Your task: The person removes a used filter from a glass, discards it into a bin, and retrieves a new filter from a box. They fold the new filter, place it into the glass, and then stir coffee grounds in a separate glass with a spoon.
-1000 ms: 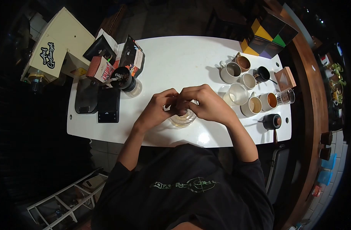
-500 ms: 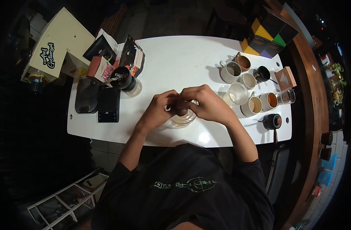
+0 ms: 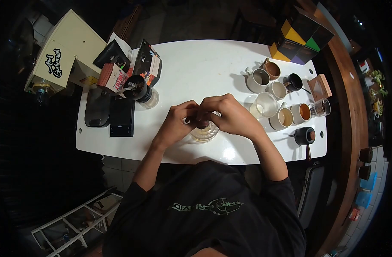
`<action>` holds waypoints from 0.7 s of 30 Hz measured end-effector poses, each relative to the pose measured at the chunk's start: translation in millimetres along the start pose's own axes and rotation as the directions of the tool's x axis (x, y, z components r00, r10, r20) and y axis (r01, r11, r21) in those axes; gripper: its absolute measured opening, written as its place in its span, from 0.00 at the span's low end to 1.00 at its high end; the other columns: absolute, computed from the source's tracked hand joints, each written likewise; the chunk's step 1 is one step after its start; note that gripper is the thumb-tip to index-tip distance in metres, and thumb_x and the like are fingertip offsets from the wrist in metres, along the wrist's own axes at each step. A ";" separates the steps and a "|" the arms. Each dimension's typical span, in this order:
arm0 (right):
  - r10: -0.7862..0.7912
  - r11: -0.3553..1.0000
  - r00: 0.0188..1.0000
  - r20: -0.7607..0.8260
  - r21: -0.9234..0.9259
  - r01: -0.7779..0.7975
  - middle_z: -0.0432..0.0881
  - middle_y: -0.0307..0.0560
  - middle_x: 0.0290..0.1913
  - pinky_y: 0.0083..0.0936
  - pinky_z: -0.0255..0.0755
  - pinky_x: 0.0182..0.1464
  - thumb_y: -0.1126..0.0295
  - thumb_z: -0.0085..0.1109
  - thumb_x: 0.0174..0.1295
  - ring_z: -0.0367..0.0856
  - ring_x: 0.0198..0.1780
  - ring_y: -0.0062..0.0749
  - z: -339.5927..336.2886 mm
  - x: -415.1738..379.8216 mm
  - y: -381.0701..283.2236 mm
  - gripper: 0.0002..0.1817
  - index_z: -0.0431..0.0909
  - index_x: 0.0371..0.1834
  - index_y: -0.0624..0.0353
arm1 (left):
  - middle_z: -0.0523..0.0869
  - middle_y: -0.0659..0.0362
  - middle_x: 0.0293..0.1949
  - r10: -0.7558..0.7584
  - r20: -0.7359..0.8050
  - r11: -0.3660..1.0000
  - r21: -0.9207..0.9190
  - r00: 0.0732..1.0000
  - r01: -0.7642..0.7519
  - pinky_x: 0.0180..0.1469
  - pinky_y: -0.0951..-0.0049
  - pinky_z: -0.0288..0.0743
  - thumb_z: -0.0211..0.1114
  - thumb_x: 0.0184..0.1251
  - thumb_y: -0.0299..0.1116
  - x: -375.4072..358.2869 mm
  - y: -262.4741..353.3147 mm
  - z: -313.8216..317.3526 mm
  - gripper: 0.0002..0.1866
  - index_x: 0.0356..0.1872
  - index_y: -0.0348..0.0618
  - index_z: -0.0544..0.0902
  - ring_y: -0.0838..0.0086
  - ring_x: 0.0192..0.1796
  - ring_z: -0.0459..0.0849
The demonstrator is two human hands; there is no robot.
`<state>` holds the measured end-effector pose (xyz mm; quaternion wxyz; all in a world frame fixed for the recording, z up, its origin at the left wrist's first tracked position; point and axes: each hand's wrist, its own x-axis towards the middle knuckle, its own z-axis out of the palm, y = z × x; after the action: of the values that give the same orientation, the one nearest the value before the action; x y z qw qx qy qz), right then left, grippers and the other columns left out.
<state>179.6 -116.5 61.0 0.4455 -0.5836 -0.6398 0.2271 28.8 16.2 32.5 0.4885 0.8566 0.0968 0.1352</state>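
Note:
A clear glass vessel [image 3: 204,134] stands on the white table [image 3: 196,55] near its front edge, with both my hands over its top. My left hand [image 3: 177,122] reaches in from the left, its fingers curled at the vessel's upper part. From the right, my right hand [image 3: 226,115] meets it, fingers bent and pressed together at the same spot. Something dark shows under the fingertips, too hidden to make out. The hands cover most of the vessel's top.
Several cups, including a white mug [image 3: 258,80], stand at the right, with a small black pot [image 3: 304,135] nearer the front. A hand grinder [image 3: 136,88], a black scale [image 3: 122,117] and a cream machine [image 3: 65,51] are at the left. Boxes [image 3: 296,43] stand back right.

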 end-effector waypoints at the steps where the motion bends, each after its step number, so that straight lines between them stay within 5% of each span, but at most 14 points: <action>1: 0.010 1.000 1.000 -0.001 0.005 -0.010 0.86 0.55 0.35 0.35 0.80 0.45 0.84 0.59 0.51 0.86 0.39 0.50 0.2 0.1 -0.2 0.10 0.84 0.38 0.69 | 0.85 0.60 0.34 0.000 0.000 1.000 0.000 1.000 0.000 0.38 0.70 0.78 0.78 0.56 0.28 0.0 0.5 -0.1 0.11 0.36 0.35 0.85 0.72 0.35 0.87; 21: 0.009 1.000 1.000 0.005 0.021 -0.009 0.86 0.53 0.35 0.34 0.81 0.47 0.85 0.58 0.52 0.87 0.39 0.47 -2.1 1.7 -1.5 0.09 0.84 0.36 0.69 | 0.82 0.59 0.35 0.009 0.016 1.000 0.016 1.000 -0.009 0.40 0.70 0.77 0.78 0.55 0.28 -1.6 -1.3 -1.5 0.13 0.38 0.34 0.84 0.72 0.36 0.85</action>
<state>180.6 -115.7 63.8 0.4492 -0.5813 -0.6357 0.2370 26.8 17.5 31.8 0.4818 0.8619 0.0901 0.1299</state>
